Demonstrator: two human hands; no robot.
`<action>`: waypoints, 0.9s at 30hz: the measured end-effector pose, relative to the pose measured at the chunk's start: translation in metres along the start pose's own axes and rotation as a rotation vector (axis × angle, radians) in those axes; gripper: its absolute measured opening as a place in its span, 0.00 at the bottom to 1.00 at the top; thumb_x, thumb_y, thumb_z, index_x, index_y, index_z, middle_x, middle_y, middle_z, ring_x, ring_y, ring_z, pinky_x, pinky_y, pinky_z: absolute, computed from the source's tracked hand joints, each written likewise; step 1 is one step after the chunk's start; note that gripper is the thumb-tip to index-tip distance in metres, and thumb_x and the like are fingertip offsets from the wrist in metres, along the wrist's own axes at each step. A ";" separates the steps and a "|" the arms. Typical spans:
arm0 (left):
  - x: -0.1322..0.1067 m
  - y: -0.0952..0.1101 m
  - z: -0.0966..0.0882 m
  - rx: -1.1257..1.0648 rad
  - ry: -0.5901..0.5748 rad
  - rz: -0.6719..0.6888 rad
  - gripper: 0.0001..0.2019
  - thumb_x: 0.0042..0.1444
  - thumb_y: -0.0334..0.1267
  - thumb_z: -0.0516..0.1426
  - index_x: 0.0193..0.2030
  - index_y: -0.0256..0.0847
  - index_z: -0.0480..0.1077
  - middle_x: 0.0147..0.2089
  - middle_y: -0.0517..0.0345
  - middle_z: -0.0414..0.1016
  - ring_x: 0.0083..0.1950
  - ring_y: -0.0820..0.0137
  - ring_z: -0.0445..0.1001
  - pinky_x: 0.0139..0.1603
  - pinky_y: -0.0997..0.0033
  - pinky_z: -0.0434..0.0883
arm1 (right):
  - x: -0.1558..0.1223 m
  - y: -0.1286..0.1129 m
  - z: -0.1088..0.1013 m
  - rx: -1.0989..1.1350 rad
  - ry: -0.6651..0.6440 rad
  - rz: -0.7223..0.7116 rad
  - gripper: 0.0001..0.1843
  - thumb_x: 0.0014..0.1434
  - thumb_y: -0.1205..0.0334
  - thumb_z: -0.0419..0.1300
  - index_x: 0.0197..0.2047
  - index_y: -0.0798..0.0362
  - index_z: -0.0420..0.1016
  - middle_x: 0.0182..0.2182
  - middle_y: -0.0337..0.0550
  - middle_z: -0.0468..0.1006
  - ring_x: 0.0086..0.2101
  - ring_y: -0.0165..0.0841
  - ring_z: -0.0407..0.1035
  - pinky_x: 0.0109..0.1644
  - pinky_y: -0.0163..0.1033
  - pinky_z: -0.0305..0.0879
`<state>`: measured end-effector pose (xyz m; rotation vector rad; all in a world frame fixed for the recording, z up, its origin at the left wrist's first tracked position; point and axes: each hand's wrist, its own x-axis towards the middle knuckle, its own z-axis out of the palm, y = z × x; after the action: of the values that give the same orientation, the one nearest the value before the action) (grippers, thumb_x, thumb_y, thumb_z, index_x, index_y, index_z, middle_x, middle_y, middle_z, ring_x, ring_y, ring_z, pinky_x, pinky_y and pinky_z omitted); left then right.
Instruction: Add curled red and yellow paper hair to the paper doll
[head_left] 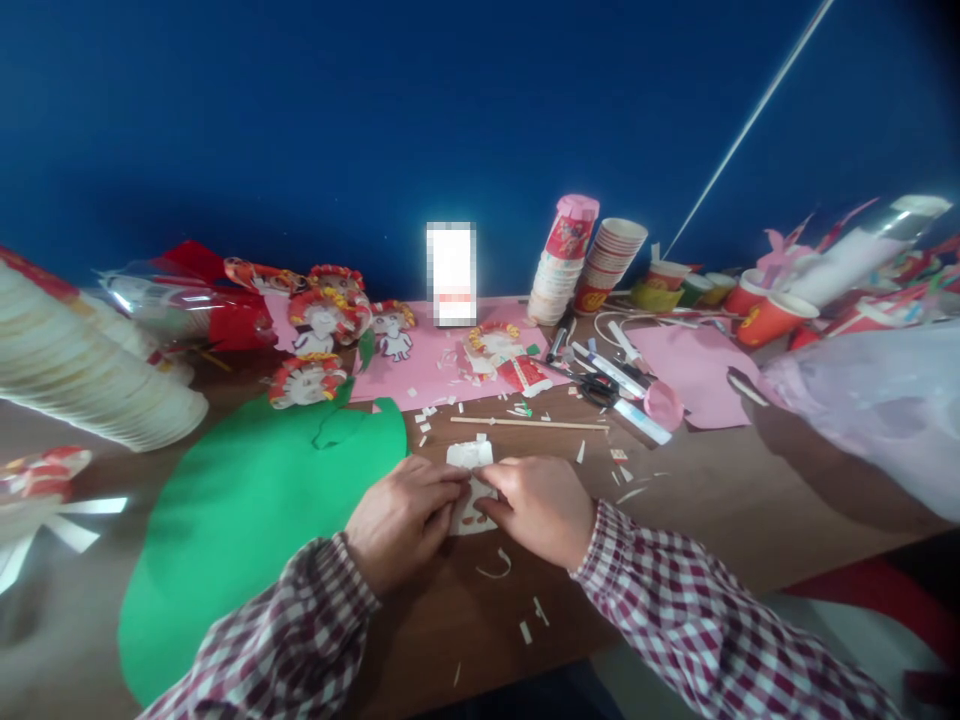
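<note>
A small white paper piece (464, 519) with orange-red marks near its lower end lies on the brown table in front of me. My left hand (405, 515) is at its left side, fingers curled and pressed down on the paper. From the right, my right hand (541, 505) bends over it, with thumb and forefinger on its right edge. Both hands' fingertips nearly meet across the middle and hide part of the paper. A thin wooden stick (529, 424) lies just beyond it.
Green paper (247, 530) spreads at left, beside a leaning stack of paper cups (97, 360). Cut-out figures (319, 325) and pink paper (409, 370) lie at the back. Black scissors (596, 387), markers and upright cup stacks (556, 270) are right of centre. Scraps are scattered about.
</note>
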<state>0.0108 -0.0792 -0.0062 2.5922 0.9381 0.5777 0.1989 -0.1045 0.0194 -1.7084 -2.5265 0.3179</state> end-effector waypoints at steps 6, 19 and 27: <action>0.001 0.001 0.000 -0.009 0.020 -0.003 0.11 0.52 0.31 0.50 0.40 0.43 0.70 0.46 0.57 0.72 0.44 0.69 0.68 0.47 0.63 0.64 | 0.000 0.000 0.001 -0.020 0.009 -0.010 0.13 0.57 0.51 0.51 0.43 0.44 0.68 0.33 0.37 0.75 0.35 0.33 0.68 0.32 0.35 0.55; 0.001 0.001 -0.002 -0.029 -0.004 0.001 0.11 0.52 0.30 0.50 0.39 0.42 0.70 0.46 0.57 0.71 0.44 0.69 0.67 0.46 0.63 0.64 | 0.001 -0.002 -0.002 -0.014 -0.028 0.015 0.13 0.57 0.52 0.52 0.42 0.46 0.69 0.34 0.39 0.75 0.36 0.33 0.68 0.34 0.34 0.56; 0.003 0.002 -0.003 -0.035 0.009 0.024 0.11 0.53 0.31 0.50 0.39 0.43 0.71 0.45 0.57 0.71 0.44 0.69 0.67 0.46 0.63 0.64 | 0.000 -0.003 -0.005 -0.009 -0.025 0.021 0.13 0.57 0.51 0.52 0.41 0.47 0.69 0.33 0.39 0.75 0.36 0.33 0.68 0.34 0.34 0.56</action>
<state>0.0121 -0.0783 -0.0018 2.5749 0.8933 0.6073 0.1968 -0.1050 0.0246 -1.7462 -2.5321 0.3320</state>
